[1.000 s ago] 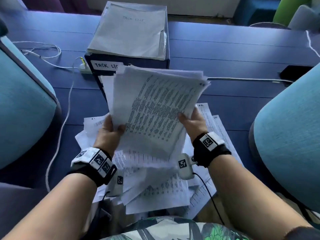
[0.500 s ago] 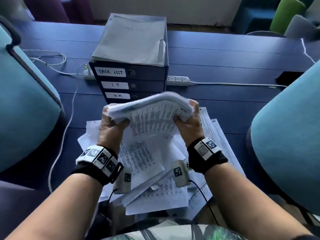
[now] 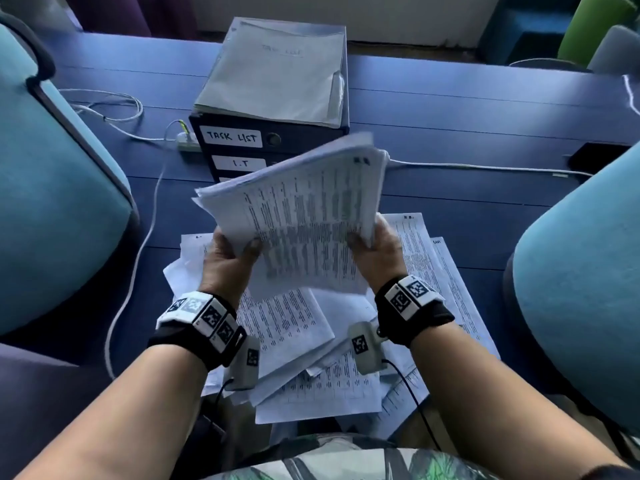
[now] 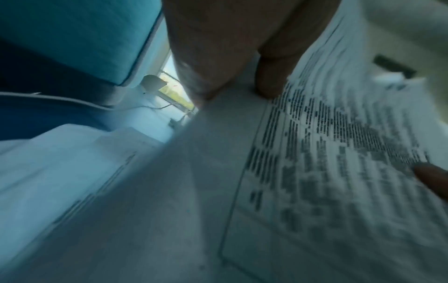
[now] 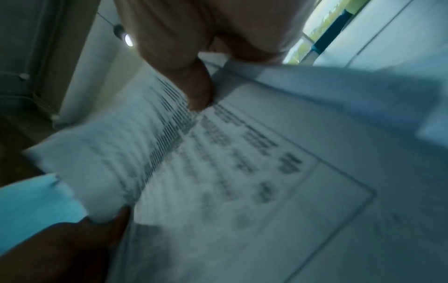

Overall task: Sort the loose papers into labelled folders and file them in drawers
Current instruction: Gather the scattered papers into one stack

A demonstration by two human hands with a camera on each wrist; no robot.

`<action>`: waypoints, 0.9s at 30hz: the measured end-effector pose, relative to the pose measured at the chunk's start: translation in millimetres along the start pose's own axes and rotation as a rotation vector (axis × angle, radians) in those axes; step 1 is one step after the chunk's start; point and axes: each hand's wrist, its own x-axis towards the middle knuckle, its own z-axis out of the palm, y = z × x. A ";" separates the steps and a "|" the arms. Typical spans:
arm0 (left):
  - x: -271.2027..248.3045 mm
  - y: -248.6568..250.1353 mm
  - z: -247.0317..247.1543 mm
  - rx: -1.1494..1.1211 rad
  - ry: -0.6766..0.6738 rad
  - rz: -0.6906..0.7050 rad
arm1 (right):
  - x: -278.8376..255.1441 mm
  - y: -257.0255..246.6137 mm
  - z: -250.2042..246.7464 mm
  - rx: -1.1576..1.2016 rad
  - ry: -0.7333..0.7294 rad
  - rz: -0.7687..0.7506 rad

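Loose sheets [image 3: 304, 344] lie scattered on the near tabletop [image 3: 467, 209]. Above them, left hand [image 3: 225, 261] and right hand [image 3: 377, 251] each grasp a lower corner of a raised stack [image 3: 304, 216], thumbs on its printed face. Beyond stands a drawer unit [image 3: 242, 147] labelled "TASK LIST" and "I.T", a folder [image 3: 273, 74] on top.

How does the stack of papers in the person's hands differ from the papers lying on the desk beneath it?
The held stack is lifted off the desk and tilted, gripped by the left hand and the right hand; the loose papers lie flat and untouched. The held stack's edges are roughly gathered together; the loose papers are fanned out at differing angles, overlapping. Both are white sheets printed with rows of dark text.
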 end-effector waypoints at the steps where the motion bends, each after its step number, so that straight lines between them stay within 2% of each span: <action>1: 0.1 -2.3 -6.4 0.068 0.038 -0.001 | -2.9 -2.2 2.3 0.000 -0.054 0.014; 3: -2.0 -12.2 -21.5 0.235 0.109 -0.057 | -13.4 0.3 11.9 -0.026 -0.182 0.089; 6: -0.8 -50.8 -58.2 0.382 0.179 -0.244 | -32.0 21.4 35.9 -0.226 -0.326 0.140; 9: 1.4 -84.7 -87.7 0.360 0.305 -0.352 | -42.3 41.5 54.9 -0.353 -0.393 0.210; 13: -0.1 -94.2 -109.3 0.324 0.433 -0.434 | -44.0 50.7 66.5 -0.427 -0.405 0.276; 17: 6.9 -113.2 -120.0 0.326 0.429 -0.461 | -42.5 53.1 80.2 -0.414 -0.408 0.369; 23: 4.1 -110.0 -103.4 0.284 0.322 -0.474 | -39.3 56.5 90.7 -0.422 -0.469 0.445; 25: 4.5 -111.8 -100.6 0.289 0.302 -0.445 | -38.8 58.4 89.0 -0.447 -0.502 0.451; 27: 5.5 -111.9 -98.1 0.386 0.309 -0.354 | -40.3 61.3 86.9 -0.470 -0.524 0.438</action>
